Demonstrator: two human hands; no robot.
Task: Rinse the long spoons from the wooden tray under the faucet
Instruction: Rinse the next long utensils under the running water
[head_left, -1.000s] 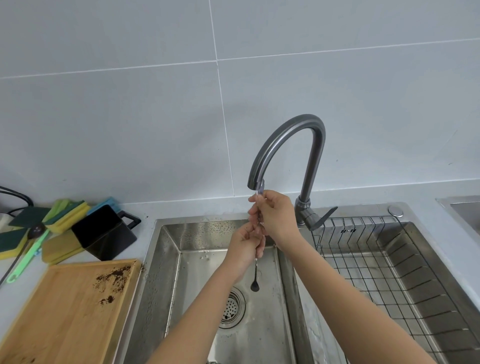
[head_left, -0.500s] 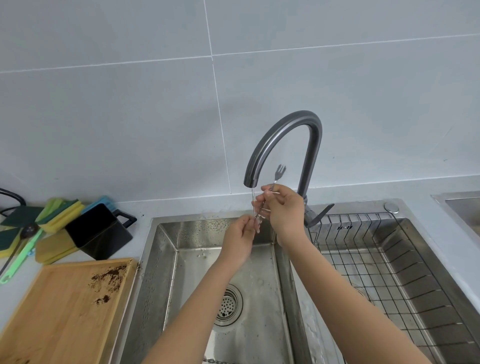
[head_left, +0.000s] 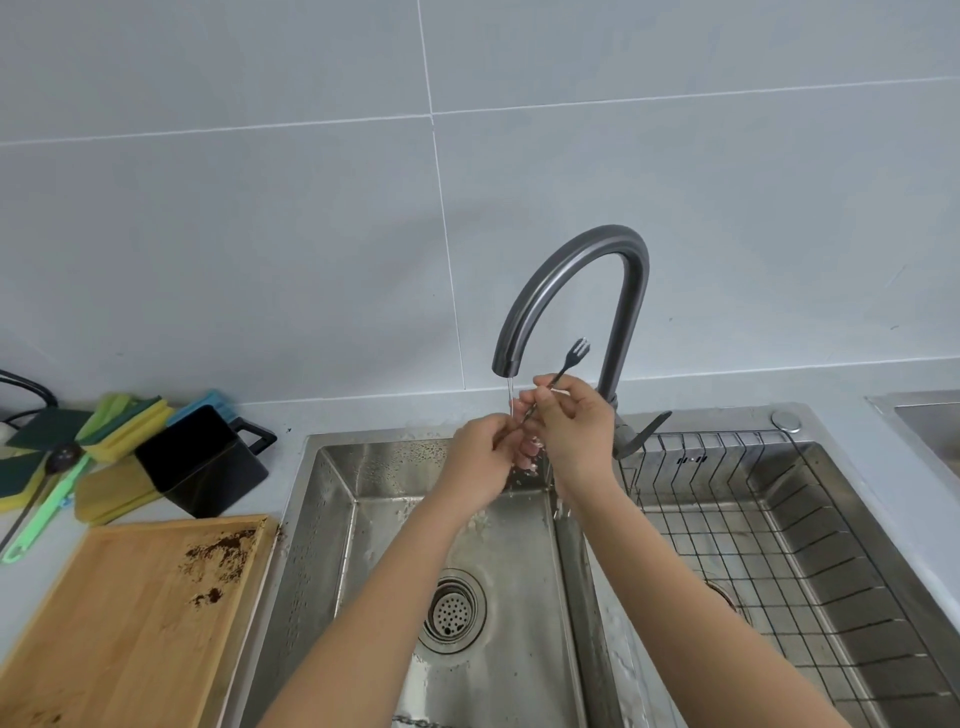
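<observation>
Head cam, near to far: wooden tray (head_left: 130, 623) w/ dark crumbs lies at lower left beside the sink (head_left: 322, 519). Both forearms reach over the basin. Left hand (head_left: 480, 457) and right hand (head_left: 571, 426) pinch one thin dark metal utensil (head_left: 563, 370) between them, under a fine stream from the faucet (head_left: 576, 270). Its forked tip sticks up past the right hand; the lower end is hidden by fingers.

thin fork-tipped utensil (head_left: 558, 375) held tilted under the faucet (head_left: 582, 291) by both hands, left hand (head_left: 480, 457) and right hand (head_left: 574, 428) pinched on its stem, thin water stream landing there, wooden tray (head_left: 130, 623) left of sink (head_left: 322, 519), crumbs scattered on it
</observation>
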